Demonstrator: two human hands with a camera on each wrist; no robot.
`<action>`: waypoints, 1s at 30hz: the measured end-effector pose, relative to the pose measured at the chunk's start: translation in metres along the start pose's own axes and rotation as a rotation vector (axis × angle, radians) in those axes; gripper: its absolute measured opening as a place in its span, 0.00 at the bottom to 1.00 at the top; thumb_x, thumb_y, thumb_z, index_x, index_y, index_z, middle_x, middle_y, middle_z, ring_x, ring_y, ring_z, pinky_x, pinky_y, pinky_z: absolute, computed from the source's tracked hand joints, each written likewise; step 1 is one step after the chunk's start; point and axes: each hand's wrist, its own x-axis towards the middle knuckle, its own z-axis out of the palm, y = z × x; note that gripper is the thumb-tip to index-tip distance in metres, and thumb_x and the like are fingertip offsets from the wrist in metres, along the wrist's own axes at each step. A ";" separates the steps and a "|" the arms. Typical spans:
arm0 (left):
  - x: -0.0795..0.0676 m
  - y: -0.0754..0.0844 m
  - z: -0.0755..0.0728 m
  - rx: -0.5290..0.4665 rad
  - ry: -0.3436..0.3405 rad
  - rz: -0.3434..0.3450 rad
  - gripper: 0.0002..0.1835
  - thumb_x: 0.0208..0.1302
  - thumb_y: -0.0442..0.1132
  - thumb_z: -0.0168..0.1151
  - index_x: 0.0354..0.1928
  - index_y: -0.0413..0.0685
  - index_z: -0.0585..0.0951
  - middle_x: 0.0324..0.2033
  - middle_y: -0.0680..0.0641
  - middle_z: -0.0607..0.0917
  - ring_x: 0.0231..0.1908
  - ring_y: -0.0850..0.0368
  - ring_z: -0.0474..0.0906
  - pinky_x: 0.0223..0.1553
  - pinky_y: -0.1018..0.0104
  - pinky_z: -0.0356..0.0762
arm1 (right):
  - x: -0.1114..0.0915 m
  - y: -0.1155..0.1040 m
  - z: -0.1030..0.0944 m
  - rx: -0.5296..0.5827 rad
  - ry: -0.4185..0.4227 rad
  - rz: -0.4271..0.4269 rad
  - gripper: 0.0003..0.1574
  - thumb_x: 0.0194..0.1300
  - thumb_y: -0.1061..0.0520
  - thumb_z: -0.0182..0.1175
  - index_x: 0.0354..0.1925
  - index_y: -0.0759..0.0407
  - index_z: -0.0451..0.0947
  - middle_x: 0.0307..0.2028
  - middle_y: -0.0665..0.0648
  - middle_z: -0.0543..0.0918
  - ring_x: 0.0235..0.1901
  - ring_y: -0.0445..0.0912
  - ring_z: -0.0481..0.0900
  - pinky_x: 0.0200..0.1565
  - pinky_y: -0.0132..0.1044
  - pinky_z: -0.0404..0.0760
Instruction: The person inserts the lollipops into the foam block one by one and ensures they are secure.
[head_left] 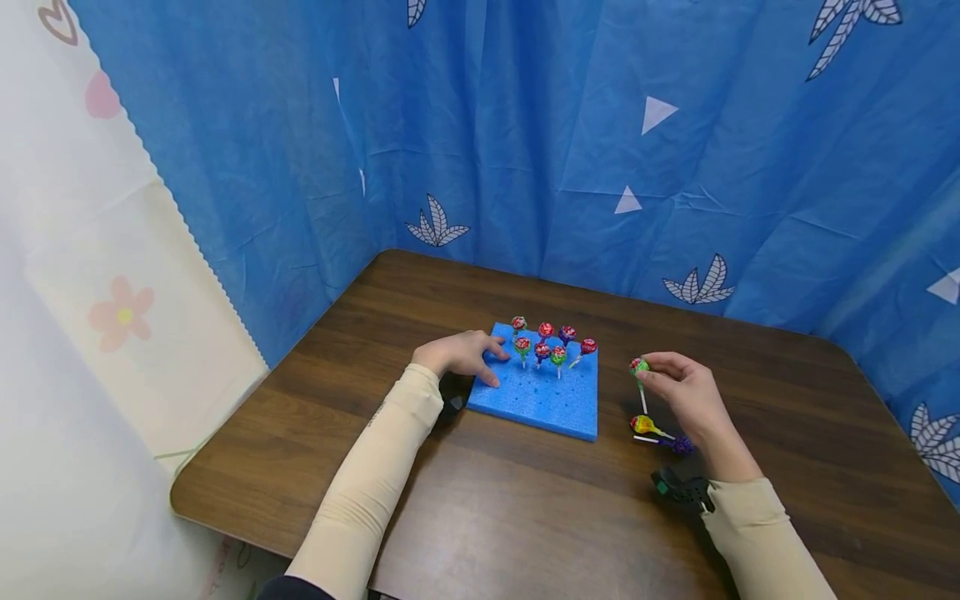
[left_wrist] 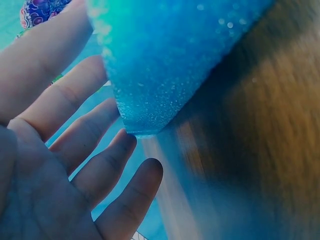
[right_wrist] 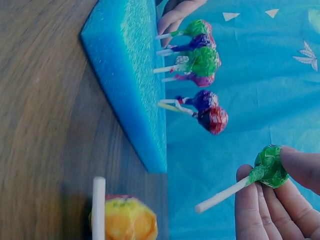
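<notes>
A blue foam block [head_left: 536, 404] lies on the wooden table, with several wrapped lollipops standing in its far half, among them a green one [head_left: 558, 356] and a red one [head_left: 588, 346]. My left hand [head_left: 468, 357] rests on the block's left edge, fingers spread and fairly straight. Right of the block, my right hand [head_left: 686, 392] pinches a green lollipop [right_wrist: 272, 167] by its wrapped head, its white stick pointing down. Below that hand, a yellow lollipop [head_left: 643, 426] and a purple lollipop [head_left: 682, 445] lie on the table.
Small holes dot the near half of the block. The brown table [head_left: 510, 517] has rounded corners. A blue curtain [head_left: 525, 150] hangs behind it, and a pale curtain [head_left: 120, 375] hangs at the left.
</notes>
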 end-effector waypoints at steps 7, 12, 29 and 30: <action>-0.001 0.001 0.000 0.001 0.005 0.002 0.29 0.61 0.50 0.71 0.66 0.56 0.79 0.77 0.51 0.61 0.78 0.43 0.50 0.75 0.41 0.56 | 0.003 -0.004 0.008 -0.016 -0.002 0.001 0.32 0.71 0.54 0.63 0.65 0.69 0.70 0.42 0.36 0.80 0.42 0.32 0.80 0.47 0.20 0.80; -0.001 0.001 0.000 0.002 0.004 0.002 0.29 0.62 0.50 0.71 0.66 0.56 0.79 0.77 0.51 0.61 0.78 0.44 0.50 0.75 0.42 0.56 | 0.004 -0.009 0.013 0.011 0.002 0.004 0.29 0.70 0.53 0.64 0.63 0.66 0.73 0.42 0.37 0.80 0.43 0.35 0.79 0.47 0.20 0.80; -0.001 0.001 -0.001 0.000 0.002 0.008 0.29 0.62 0.49 0.71 0.66 0.54 0.79 0.77 0.49 0.61 0.78 0.43 0.51 0.75 0.44 0.56 | 0.013 -0.017 0.035 0.035 0.014 -0.053 0.23 0.67 0.55 0.67 0.56 0.67 0.77 0.37 0.37 0.84 0.40 0.35 0.82 0.47 0.23 0.81; -0.001 0.001 -0.001 0.001 0.001 0.010 0.30 0.62 0.49 0.71 0.66 0.54 0.78 0.77 0.49 0.61 0.78 0.43 0.51 0.75 0.44 0.56 | 0.014 -0.017 0.036 0.026 0.016 -0.044 0.24 0.67 0.55 0.67 0.56 0.67 0.77 0.37 0.37 0.84 0.40 0.35 0.82 0.46 0.23 0.81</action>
